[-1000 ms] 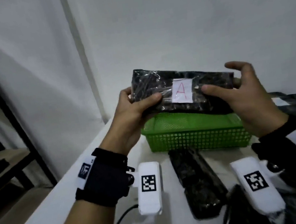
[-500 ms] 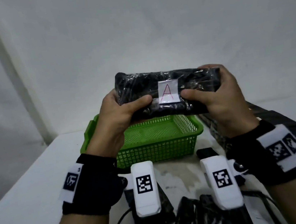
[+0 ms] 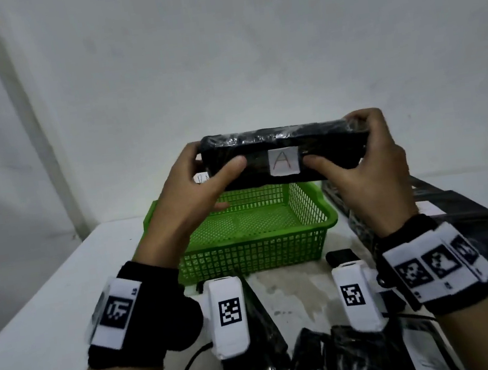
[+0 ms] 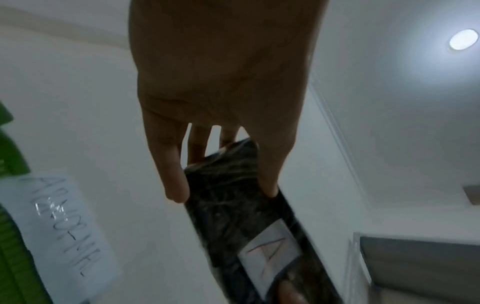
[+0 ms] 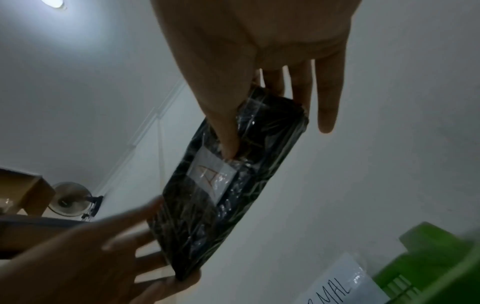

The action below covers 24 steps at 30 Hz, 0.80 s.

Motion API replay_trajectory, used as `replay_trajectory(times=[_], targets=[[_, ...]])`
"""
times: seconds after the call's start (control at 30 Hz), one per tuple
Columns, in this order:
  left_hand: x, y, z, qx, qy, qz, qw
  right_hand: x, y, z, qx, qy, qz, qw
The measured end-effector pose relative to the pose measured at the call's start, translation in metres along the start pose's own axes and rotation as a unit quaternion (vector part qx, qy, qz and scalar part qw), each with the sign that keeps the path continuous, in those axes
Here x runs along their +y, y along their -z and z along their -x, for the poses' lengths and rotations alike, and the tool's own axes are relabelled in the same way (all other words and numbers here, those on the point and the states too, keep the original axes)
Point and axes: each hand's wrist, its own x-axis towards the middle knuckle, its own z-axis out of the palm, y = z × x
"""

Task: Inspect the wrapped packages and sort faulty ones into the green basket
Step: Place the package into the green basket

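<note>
Head view: the left hand (image 3: 189,192) and right hand (image 3: 371,174) clamp a black wrapped package (image 3: 284,156), labelled A, above the green basket (image 3: 319,221) on the tabletop (image 3: 39,336).
Left wrist: thumb and fingers (image 4: 174,176) pinch its end.
Right wrist: the thumb presses beside the label (image 5: 211,178).

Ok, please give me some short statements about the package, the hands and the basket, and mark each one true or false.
1. Both hands hold the wrapped package, the left hand at one end and the right hand at the other. True.
2. The white label on it shows the letter B. False: it shows A.
3. The package lies inside the green basket. False: it is held up, above the basket.
4. More dark packages lie on the white table. True.
</note>
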Motion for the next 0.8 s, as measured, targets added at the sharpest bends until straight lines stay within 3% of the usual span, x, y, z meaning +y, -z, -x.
replay_trajectory(times=[0.07, 0.2, 0.4, 0.6, 0.7, 0.8], targets=[[0.005, -0.005, 0.001, -0.013, 0.021, 0.052, 0.998, 0.001, 0.0, 0.0, -0.002, -0.011, -0.019, 1.0], [-0.001, -0.018, -0.002, 0.032, 0.031, 0.082, 0.996, -0.004, -0.002, 0.001, -0.047, -0.074, -0.189, 0.978], [-0.006, -0.025, -0.004, 0.033, 0.007, 0.149, 0.988, -0.004, -0.009, 0.001, 0.012, -0.079, -0.284, 0.956], [-0.01, -0.026, -0.007, 0.048, 0.013, 0.166, 0.985, -0.001, -0.01, 0.004, -0.013, -0.047, -0.247, 0.968], [-0.007, -0.022, -0.007, 0.024, 0.025, 0.157, 0.987, -0.004, -0.005, 0.003, -0.023, -0.011, -0.235, 0.972], [-0.002, -0.018, -0.007, 0.005, 0.065, 0.216, 0.974, -0.005, 0.001, 0.002, -0.042, -0.003, -0.215, 0.976]])
